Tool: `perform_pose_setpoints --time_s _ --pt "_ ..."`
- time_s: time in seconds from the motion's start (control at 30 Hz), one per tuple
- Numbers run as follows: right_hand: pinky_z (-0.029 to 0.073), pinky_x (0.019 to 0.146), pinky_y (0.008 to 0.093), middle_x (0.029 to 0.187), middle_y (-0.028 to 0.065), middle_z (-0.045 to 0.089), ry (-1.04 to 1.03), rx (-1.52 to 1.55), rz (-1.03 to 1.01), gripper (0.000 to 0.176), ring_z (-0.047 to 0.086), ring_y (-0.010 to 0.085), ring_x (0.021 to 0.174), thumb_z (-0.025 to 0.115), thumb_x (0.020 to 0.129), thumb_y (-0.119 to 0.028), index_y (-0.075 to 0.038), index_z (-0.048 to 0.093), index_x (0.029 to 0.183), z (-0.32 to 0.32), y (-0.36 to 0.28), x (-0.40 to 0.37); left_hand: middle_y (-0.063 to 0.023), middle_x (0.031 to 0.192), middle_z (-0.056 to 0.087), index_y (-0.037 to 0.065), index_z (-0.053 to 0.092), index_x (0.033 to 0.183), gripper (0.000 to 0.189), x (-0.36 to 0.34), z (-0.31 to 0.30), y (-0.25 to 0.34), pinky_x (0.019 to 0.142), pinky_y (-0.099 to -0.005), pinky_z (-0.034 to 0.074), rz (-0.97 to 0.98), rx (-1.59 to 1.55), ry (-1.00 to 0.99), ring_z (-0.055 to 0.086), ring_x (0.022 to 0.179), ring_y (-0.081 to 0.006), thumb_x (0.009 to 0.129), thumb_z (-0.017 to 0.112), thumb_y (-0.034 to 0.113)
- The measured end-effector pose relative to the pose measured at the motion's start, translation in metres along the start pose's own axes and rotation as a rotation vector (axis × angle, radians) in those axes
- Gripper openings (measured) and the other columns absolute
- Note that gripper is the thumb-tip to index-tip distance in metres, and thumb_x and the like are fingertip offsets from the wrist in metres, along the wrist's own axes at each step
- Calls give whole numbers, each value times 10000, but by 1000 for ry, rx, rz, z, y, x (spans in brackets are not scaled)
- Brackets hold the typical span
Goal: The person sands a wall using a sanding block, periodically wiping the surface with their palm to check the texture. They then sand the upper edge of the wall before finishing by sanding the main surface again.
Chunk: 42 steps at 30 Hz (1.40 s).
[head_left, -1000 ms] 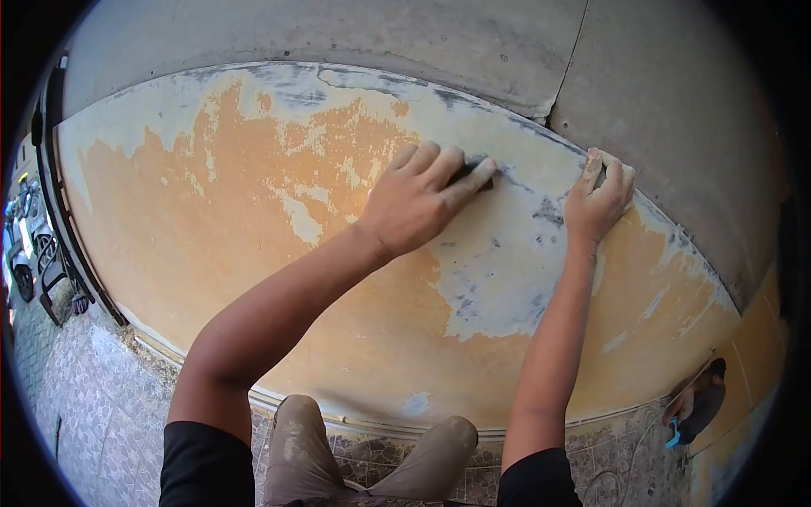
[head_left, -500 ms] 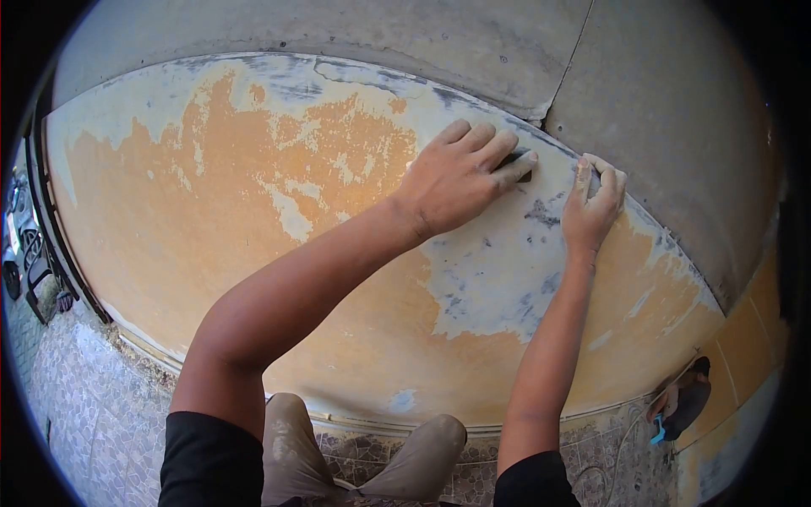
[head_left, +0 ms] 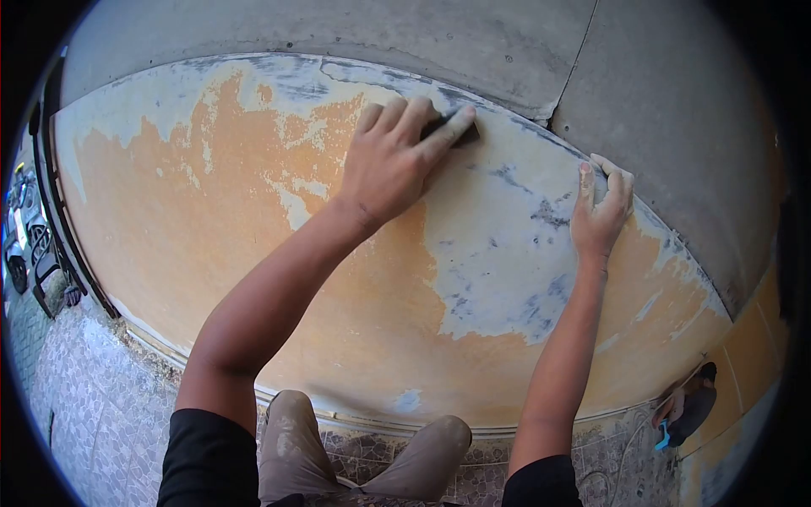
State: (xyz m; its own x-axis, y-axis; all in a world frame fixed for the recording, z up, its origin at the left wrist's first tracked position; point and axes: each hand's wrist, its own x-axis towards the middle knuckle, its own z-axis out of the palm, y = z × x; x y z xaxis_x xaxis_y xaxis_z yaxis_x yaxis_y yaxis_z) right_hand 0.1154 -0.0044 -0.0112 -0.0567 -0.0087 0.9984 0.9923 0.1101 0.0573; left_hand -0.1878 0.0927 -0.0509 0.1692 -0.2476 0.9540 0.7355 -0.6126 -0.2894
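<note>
My left hand (head_left: 390, 156) is wrapped round a dark sanding block (head_left: 466, 131), pressed flat against the upper part of the wall (head_left: 253, 262). Most of the block is hidden under my fingers. Whitish dust coats my fingertips. Farther right, my right hand (head_left: 601, 211) grips the wall's top edge, its thumb on the near face and its fingers hooked over the rim. Between the hands lies a pale patch (head_left: 494, 253) with dark grey smudges, while orange-yellow paint covers much of the rest.
Beyond the wall's top edge stretches a grey concrete surface (head_left: 439, 42) with a seam. Patterned tiles (head_left: 101, 414) lie below. A person (head_left: 688, 410) crouches at the lower right with a light-blue object (head_left: 663, 435). A dark metal frame (head_left: 72, 245) and parked vehicles (head_left: 25, 232) are at the left.
My left hand has slid the sanding block leftward and slightly up along the wall. My right hand keeps its hold on the edge; the view has shifted slightly.
</note>
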Motion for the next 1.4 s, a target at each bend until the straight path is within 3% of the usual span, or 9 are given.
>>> perform_pose_setpoints --time_s 0.13,0.27,0.37,0.57,0.7,0.77,1.0,1.17,1.4 --pt "430 993 476 1109 81 652 35 -23 -10 309 608 329 1095 694 1026 -403 -117 720 1138 8 4 -1 -28 1013 587 194 729 1391 474 18 3 -16 817 -375 449 -404 47 215 527 906 -225 939 792 325" --pt "429 995 479 1109 81 652 66 -58 26 311 608 329 1095 697 1024 -403 -116 720 1140 16 3 -2 11 1083 596 287 622 1512 566 -54 5 49 853 -301 473 361 -195 -226 572 944 -164 960 641 163" --pt "427 995 481 1107 80 650 58 -6 18 303 605 330 1096 699 1022 -397 -116 719 1131 8 1 -1 23 1090 601 299 637 1497 573 -34 -4 14 838 -314 467 313 -96 -167 569 937 -154 933 688 211" --pt "431 987 488 1100 86 648 7 -14 0 296 601 329 1097 702 1022 -393 -115 719 1121 6 -1 -2 -15 1013 592 211 719 1411 483 22 -11 -35 837 -397 469 -422 99 133 559 925 -209 939 777 291" --pt "439 989 481 1101 95 647 9 -36 85 322 604 329 1105 711 1017 -395 -102 721 1151 10 -2 1 1 1086 573 242 639 1500 631 -29 -5 38 854 -379 481 251 -123 -209 562 921 -189 887 778 299" --pt "441 993 478 1103 97 647 -20 -16 100 332 604 330 1113 714 1016 -396 -97 721 1159 4 -4 2 4 1064 584 249 643 1498 612 -31 -3 17 845 -380 478 259 -115 -169 560 917 -178 905 770 330" --pt "453 996 455 1104 103 646 -58 6 36 340 609 327 1122 728 1011 -386 -83 717 1164 -4 -7 2 -58 1025 613 165 714 1416 524 -9 -26 -58 837 -417 472 -523 65 189 552 912 -250 911 823 251" --pt "456 986 457 1106 99 647 24 14 106 327 609 327 1120 732 1009 -377 -88 719 1162 9 -6 0 10 1075 611 269 690 1441 504 -90 -22 18 815 -329 470 256 -123 -198 595 918 -147 945 723 188" --pt "454 971 460 1091 96 650 -15 40 24 302 614 328 1084 734 1007 -368 -89 725 1122 1 -4 3 -46 981 580 158 738 1367 447 -11 -23 -62 832 -390 449 -542 80 240 530 907 -239 945 784 296"
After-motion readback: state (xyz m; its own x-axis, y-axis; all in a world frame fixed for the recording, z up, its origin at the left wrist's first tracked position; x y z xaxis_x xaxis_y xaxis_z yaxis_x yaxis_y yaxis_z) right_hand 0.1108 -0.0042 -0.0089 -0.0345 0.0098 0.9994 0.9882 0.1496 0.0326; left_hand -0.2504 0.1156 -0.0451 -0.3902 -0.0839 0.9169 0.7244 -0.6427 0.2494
